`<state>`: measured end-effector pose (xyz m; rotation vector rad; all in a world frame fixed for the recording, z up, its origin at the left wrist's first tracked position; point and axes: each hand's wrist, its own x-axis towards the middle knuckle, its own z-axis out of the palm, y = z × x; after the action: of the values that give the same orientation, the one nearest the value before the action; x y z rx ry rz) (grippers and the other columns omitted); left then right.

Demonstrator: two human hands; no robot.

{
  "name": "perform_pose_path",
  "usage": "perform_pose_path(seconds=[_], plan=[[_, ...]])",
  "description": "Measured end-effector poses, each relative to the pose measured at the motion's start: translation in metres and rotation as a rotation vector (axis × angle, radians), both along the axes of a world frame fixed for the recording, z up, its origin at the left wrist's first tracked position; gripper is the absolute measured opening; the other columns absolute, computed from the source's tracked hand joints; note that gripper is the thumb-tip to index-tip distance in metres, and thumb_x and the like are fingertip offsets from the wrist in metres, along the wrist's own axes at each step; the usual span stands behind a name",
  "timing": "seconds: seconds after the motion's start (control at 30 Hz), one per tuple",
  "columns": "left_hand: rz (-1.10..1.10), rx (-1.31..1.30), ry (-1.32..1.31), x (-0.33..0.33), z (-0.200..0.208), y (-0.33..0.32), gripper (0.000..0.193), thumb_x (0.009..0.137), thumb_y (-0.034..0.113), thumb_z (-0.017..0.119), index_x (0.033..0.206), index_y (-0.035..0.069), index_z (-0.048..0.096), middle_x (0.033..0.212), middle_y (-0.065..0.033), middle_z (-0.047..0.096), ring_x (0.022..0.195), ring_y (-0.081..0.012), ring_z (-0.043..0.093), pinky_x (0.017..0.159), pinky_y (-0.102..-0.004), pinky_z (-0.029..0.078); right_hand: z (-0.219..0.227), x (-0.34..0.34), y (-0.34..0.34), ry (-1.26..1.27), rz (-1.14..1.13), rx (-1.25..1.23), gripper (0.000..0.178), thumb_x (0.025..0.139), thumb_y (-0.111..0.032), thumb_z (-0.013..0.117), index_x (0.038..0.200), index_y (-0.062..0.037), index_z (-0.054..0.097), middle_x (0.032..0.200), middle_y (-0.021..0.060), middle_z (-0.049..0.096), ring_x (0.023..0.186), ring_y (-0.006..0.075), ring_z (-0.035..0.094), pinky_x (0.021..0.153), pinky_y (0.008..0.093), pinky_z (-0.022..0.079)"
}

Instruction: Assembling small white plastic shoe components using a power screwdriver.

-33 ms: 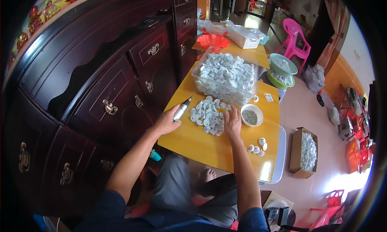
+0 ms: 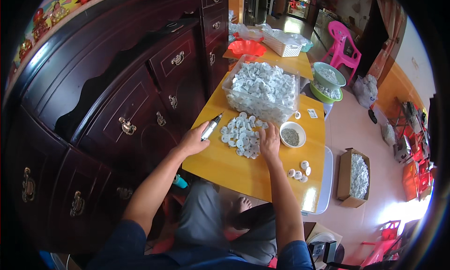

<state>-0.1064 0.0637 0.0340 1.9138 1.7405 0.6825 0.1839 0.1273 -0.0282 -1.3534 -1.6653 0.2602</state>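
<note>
My left hand is wrapped round a slim silver electric screwdriver with a black front end, its tip pointing up and away over the yellow table. To the right of it lies a loose pile of small white round plastic parts. My right hand rests at the pile's right edge, fingers stretched forward and slightly apart; nothing shows in them, though the fingertips are partly hidden. Just right of these fingers stands a white bowl holding many tiny metal pieces, seemingly screws.
A clear plastic bin heaped with white parts stands behind the pile. Several white discs lie near the table's right edge. A dark wooden cabinet borders the left. On the floor at right are a cardboard box and stacked basins.
The fingers of my right hand have shifted very slightly. My left hand and the screwdriver stay in place.
</note>
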Motion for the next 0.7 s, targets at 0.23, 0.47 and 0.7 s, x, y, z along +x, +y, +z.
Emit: perform_pose_path(seconds=[0.23,0.47,0.7], plan=[[-0.170,-0.030,0.306,0.018,0.001,0.060,0.062,0.076,0.011,0.064,0.136,0.012,0.048,0.105,-0.0198,0.068,0.098,-0.0371,0.066,0.082,-0.0453,0.053,-0.010,-0.010,0.028,-0.038,-0.042,-0.157,0.045,0.095,-0.033,0.058,0.127,-0.0019,0.054,0.123,0.0286,0.055,0.116,0.0456,0.052,0.099,0.0512,0.042],[-0.264,0.099,0.310,0.047,-0.021,0.069,0.063,0.076,0.011,0.063,0.136,0.010,0.046,0.106,-0.0198,0.067,0.101,-0.0371,0.065,0.086,-0.0476,0.051,-0.007,-0.016,0.020,-0.101,0.031,-0.121,0.044,0.094,-0.033,0.058,0.127,-0.0030,0.056,0.118,0.0232,0.058,0.111,0.0431,0.054,0.099,0.0501,0.042],[-0.324,0.001,0.308,0.090,-0.012,0.030,0.068,0.077,0.011,0.065,0.141,0.014,0.043,0.109,-0.0202,0.066,0.102,-0.0384,0.064,0.084,-0.0480,0.052,-0.003,0.016,-0.014,0.027,0.129,-0.122,0.041,0.094,-0.031,0.058,0.125,-0.0034,0.057,0.118,0.0213,0.060,0.112,0.0401,0.056,0.097,0.0473,0.044]])
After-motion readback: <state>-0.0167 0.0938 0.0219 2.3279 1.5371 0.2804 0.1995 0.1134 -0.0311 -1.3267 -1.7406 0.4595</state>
